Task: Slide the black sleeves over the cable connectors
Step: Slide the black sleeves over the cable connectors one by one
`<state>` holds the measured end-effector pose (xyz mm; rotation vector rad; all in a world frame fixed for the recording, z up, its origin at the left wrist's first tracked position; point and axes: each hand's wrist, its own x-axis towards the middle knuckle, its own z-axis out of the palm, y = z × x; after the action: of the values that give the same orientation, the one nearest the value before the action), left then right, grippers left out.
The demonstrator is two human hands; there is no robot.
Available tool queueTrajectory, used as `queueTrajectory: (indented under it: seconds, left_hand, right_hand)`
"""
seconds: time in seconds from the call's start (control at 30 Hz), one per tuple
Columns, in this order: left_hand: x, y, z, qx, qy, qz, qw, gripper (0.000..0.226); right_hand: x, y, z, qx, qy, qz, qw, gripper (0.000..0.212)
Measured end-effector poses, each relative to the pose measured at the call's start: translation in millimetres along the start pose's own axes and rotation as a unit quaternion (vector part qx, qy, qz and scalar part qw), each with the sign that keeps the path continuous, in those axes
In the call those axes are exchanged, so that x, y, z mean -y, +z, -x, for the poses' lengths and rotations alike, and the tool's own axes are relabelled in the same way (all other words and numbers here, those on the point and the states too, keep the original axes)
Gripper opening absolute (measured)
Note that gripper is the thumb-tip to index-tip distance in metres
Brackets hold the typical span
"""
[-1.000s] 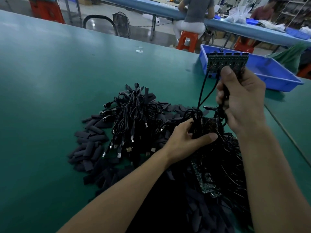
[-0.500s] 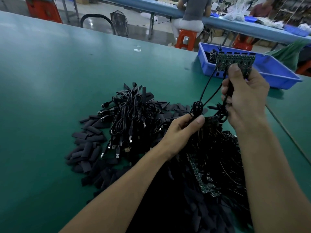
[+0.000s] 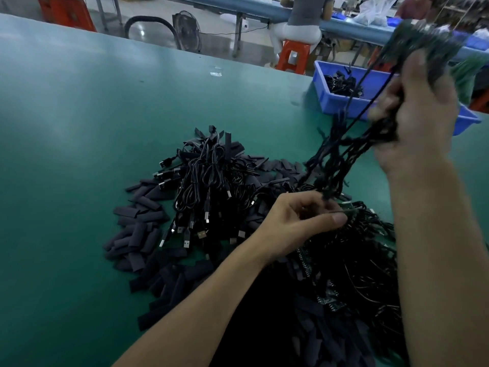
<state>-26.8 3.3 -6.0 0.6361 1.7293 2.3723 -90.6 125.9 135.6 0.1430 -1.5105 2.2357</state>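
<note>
Green matting covers a wide table (image 3: 105,115) in a workshop. At its middle lies one big heap: black sleeves (image 3: 140,234), flat and short, far too many to count, spread along the left and near edges. On top of them sits a tangle of loose black cables (image 3: 209,181), also beyond counting, with about a dozen metal USB connectors (image 3: 186,243) pointing toward the viewer.

Two bare hands reach in from the near edge. The right hand (image 3: 418,123) is raised high at the right, fingers curled tight around a bundle of cables (image 3: 333,160) and a green circuit board (image 3: 423,41), which is blurred. The bundle hangs down to the left hand (image 3: 299,223), which sits low over the heap, fingers curled and thumb closing on the bundle's lower end; the exact grip is blurred.

One blue bin (image 3: 325,102) stands at the far right of the table with a few cables inside. Beyond the table, one person (image 3: 304,19) sits on an orange stool (image 3: 293,55), and one fan (image 3: 186,29) stands on the floor.
</note>
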Motion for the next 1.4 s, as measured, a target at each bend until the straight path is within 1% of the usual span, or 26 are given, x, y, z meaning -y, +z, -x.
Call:
queueTrajectory:
  seconds: [0.1, 0.2, 0.27, 0.33, 0.37, 0.4, 0.5, 0.57, 0.63, 0.67, 0.7, 0.77, 0.8, 0.83, 0.87, 0.9, 0.93, 0.97, 1.0, 1.03, 1.07, 1.13, 1.2, 1.27, 1.33, 1.4]
  left_hand:
    - [-4.9, -3.3, 7.1, 0.046, -0.017, -0.021, 0.999, 0.008]
    - [-6.2, -5.3, 11.2, 0.098, -0.029, -0.080, 0.991, 0.013]
    - [-1.5, -5.3, 14.9, 0.124, -0.035, -0.119, 0.984, 0.017]
    - [3.2, -4.0, 18.1, 0.127, -0.033, -0.186, 0.974, 0.019]
    - [6.4, -2.6, 19.3, 0.125, -0.032, -0.214, 0.968, 0.020]
    - [10.6, -0.5, 19.8, 0.125, -0.028, -0.236, 0.963, 0.022]
    - [18.3, 10.6, 16.8, 0.149, -0.019, -0.304, 0.941, 0.026]
    - [20.8, 17.4, 13.3, 0.162, -0.032, -0.320, 0.933, 0.026]
    - [19.3, 19.0, 9.7, 0.152, -0.052, -0.306, 0.939, 0.027]
    - [16.5, 17.2, 8.2, 0.143, -0.073, -0.291, 0.943, 0.031]
    - [11.2, 12.9, 7.0, 0.145, -0.094, -0.287, 0.942, 0.042]
    - [-5.0, 0.3, 7.2, 0.184, -0.104, -0.336, 0.918, 0.067]
    - [-14.7, -6.9, 7.4, 0.194, -0.101, -0.353, 0.910, 0.069]
    - [-23.4, -13.7, 7.9, 0.178, -0.088, -0.340, 0.919, 0.059]
    - [-33.0, -18.7, 8.8, 0.125, -0.070, -0.301, 0.943, 0.040]
    - [-40.2, -23.4, 8.5, 0.044, -0.041, -0.262, 0.963, 0.022]
    - [-43.2, -29.3, 6.4, -0.053, -0.008, -0.250, 0.967, 0.014]
    - [-43.4, -34.8, 3.3, -0.145, 0.024, -0.264, 0.953, 0.015]
    - [-43.1, -39.2, 0.4, -0.215, 0.042, -0.286, 0.933, 0.016]
    - [-42.1, -42.4, -1.4, -0.256, 0.045, -0.295, 0.919, 0.017]
    - [-40.2, -43.6, -2.8, -0.268, 0.038, -0.294, 0.917, 0.019]
    - [-33.3, -44.2, -5.8, -0.252, 0.018, -0.278, 0.927, 0.020]
    - [-27.7, -44.4, -7.9, -0.235, 0.009, -0.251, 0.939, 0.015]
    - [-22.9, -44.9, -8.1, -0.228, 0.000, -0.198, 0.953, 0.014]
    - [-19.7, -44.3, -7.1, -0.216, -0.020, -0.120, 0.969, 0.015]
    - [-16.9, -43.2, -5.8, -0.202, -0.035, -0.060, 0.977, 0.015]
  right_hand:
    - [16.5, 8.2, -12.4, 0.022, -0.043, 0.030, 0.998, 0.019]
    - [13.0, 11.5, -14.5, 0.050, -0.037, 0.139, 0.988, 0.021]
    - [-2.6, 7.5, -12.0, 0.068, -0.005, 0.236, 0.969, 0.016]
    - [-23.8, -3.0, -5.8, 0.096, 0.042, 0.332, 0.937, 0.010]
    - [-34.2, -8.7, -1.3, 0.109, 0.061, 0.361, 0.924, 0.009]
    - [-42.9, -13.4, 3.1, 0.116, 0.075, 0.372, 0.918, 0.011]
    - [-55.9, -22.0, 10.2, 0.129, 0.095, 0.338, 0.927, 0.012]
    - [-58.3, -25.9, 12.3, 0.174, 0.101, 0.334, 0.921, 0.011]
    - [-60.1, -31.1, 15.8, 0.223, 0.108, 0.347, 0.905, 0.011]
    - [-61.9, -34.3, 18.0, 0.235, 0.114, 0.354, 0.898, 0.013]
    - [-64.7, -38.0, 19.6, 0.235, 0.119, 0.359, 0.895, 0.014]
    - [-70.8, -44.6, 23.1, 0.210, 0.133, 0.355, 0.901, 0.012]
    - [-74.1, -47.6, 25.2, 0.198, 0.142, 0.339, 0.909, 0.011]
    - [-77.5, -50.5, 27.4, 0.194, 0.150, 0.314, 0.917, 0.011]
    - [-80.1, -52.6, 30.6, 0.196, 0.159, 0.282, 0.925, 0.013]
    - [-82.6, -54.0, 33.6, 0.201, 0.170, 0.252, 0.931, 0.013]
    - [-84.6, -54.4, 36.3, 0.209, 0.183, 0.220, 0.935, 0.014]
    - [-86.5, -54.0, 38.7, 0.218, 0.197, 0.187, 0.937, 0.016]
    - [-87.5, -52.8, 41.4, 0.230, 0.214, 0.154, 0.937, 0.016]
    - [-88.6, -51.2, 43.9, 0.241, 0.227, 0.133, 0.934, 0.015]
    - [-89.5, -49.8, 45.9, 0.247, 0.234, 0.125, 0.932, 0.017]
    - [-90.3, -48.0, 49.6, 0.253, 0.242, 0.120, 0.929, 0.019]
    - [-89.8, -48.1, 51.6, 0.255, 0.243, 0.111, 0.929, 0.017]
    - [-89.7, -48.5, 52.6, 0.257, 0.237, 0.112, 0.930, 0.014]
    - [-89.9, -46.8, 54.3, 0.256, 0.226, 0.112, 0.933, 0.013]
    - [-89.5, -44.4, 55.8, 0.254, 0.216, 0.107, 0.937, 0.019]
